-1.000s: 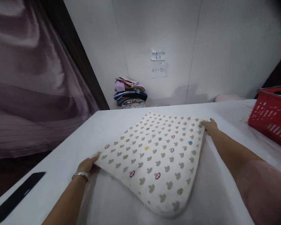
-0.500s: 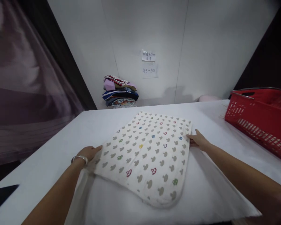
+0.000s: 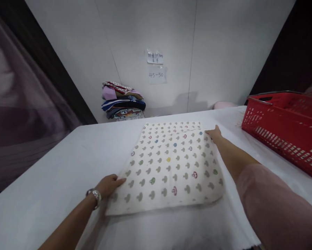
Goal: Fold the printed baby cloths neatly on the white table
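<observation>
A white cloth printed with grey and coloured mushrooms [image 3: 168,166] lies on the white-covered table [image 3: 75,156], a shallow fold crossing it near its far edge. My left hand [image 3: 109,185], with a silver bracelet at the wrist, pinches the cloth's left edge near its front corner. At the far right edge my right hand [image 3: 213,134] grips the cloth between thumb and fingers. The fingertips of both hands are partly hidden at the cloth.
On the right of the table stands a red plastic basket [image 3: 283,128]. Folded fabrics [image 3: 123,102] are stacked beyond the far edge, against the wall. Paper signs [image 3: 157,75] hang above. A purple curtain [image 3: 23,114] hangs at the left.
The cloth has turned, its front edge now running nearly straight across. My right hand has moved farther away along its right side, my left hand nearer. The view has shifted slightly right.
</observation>
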Demonstrator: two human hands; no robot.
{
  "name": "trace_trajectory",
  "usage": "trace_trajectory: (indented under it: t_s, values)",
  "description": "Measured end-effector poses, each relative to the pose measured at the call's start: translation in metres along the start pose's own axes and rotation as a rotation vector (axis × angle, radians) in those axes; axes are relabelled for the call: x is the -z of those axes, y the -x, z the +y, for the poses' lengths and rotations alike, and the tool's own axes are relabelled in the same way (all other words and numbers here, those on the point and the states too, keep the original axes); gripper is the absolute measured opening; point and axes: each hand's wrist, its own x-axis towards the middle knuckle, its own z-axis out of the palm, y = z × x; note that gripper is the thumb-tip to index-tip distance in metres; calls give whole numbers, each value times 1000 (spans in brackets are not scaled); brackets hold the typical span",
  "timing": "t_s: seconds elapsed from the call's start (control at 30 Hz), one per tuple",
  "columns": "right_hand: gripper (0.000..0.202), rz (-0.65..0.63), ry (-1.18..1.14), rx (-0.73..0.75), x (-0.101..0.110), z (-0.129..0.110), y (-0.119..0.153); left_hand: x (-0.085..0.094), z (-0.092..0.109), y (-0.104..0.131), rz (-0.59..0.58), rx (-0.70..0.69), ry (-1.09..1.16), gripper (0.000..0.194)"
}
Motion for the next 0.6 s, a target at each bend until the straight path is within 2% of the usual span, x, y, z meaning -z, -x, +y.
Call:
trace_trajectory:
  t_s: [0.13, 0.3, 0.47, 0.6]
  values:
    - [111, -46, 27, -76, 2, 10, 3, -15, 7, 14, 21, 41, 64, 33]
    - [108, -191, -45, -108, 21, 32, 39, -13, 10, 10, 20, 48, 61, 36]
    - [103, -250, -69, -101, 32, 40, 61, -10, 35, -9, 68, 24, 19, 37]
    - [101, -222, -71, -104, 21, 41, 46, -8, 59, -36, 51, 30, 70, 38]
